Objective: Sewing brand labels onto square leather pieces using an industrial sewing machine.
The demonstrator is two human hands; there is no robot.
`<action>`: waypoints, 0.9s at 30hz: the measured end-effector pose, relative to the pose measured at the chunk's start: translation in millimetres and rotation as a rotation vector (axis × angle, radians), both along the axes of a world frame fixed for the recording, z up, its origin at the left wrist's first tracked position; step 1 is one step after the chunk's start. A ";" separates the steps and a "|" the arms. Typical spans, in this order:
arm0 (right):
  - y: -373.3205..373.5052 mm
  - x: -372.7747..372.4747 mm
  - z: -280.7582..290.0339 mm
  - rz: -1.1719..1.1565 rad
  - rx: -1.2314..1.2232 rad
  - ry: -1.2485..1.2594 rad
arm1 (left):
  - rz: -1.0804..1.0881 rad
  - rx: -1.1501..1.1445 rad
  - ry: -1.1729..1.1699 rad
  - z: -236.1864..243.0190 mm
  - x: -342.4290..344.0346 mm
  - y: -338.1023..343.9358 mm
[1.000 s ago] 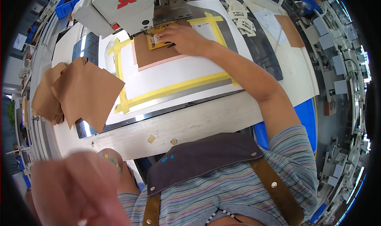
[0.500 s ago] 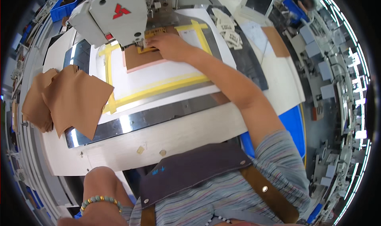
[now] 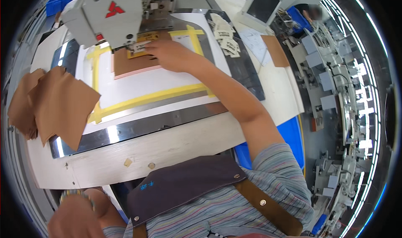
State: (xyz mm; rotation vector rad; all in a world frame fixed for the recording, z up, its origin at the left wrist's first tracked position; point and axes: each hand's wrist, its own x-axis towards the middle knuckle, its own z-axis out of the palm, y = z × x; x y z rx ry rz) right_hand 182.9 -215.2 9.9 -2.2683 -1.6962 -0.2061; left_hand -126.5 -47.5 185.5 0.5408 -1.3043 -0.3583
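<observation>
Under the sewing machine head (image 3: pixel 113 18), a brown fabric piece (image 3: pixel 130 66) with a pink edge lies on a white sheet bordered with yellow tape. A small yellow frame (image 3: pixel 144 53) rests on that fabric, and a white label (image 3: pixel 140 47) with dark print sits within it. The fingers of my right hand (image 3: pixel 169 56) are closed at the label's right end; the fingertips are partly hidden. Down at the lower left, my left hand (image 3: pixel 75 217) is away from the work, wearing a beaded bracelet (image 3: pixel 79 194). It is blurred, and its fingers do not show.
Brown fabric pieces (image 3: pixel 60 104) overhang the table's left side. A pile of white labels (image 3: pixel 225 35) lies at the right on a dark plate. Behind it are a screen (image 3: pixel 261 6) and a brown panel (image 3: pixel 275 50). A blue bin (image 3: pixel 291 137) stands beside my right elbow.
My head view has shifted, so the table appears further left. My left hand has come into view at the lower left. More of the white label shows beside my right fingers.
</observation>
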 end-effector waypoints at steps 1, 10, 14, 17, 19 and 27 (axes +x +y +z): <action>-7.6 -4.1 8.2 -0.041 -0.084 -0.024 | 0.063 0.001 -0.014 -8.9 2.7 -7.2; -72.6 8.2 1.2 -0.236 0.312 0.170 | 1.812 1.555 -0.630 -153.2 99.6 38.0; -72.7 12.9 1.4 -0.226 0.420 0.336 | 1.856 1.494 -0.649 -186.0 138.8 49.2; -72.7 15.0 -5.4 -0.228 0.467 0.343 | 1.812 1.520 -0.612 -196.7 149.0 53.0; -71.9 13.8 -8.0 -0.189 0.437 0.357 | 1.789 1.491 -0.564 -199.4 151.6 59.1; -67.1 5.1 -7.1 -0.181 0.401 0.361 | 1.743 1.466 -0.450 -190.3 159.1 69.0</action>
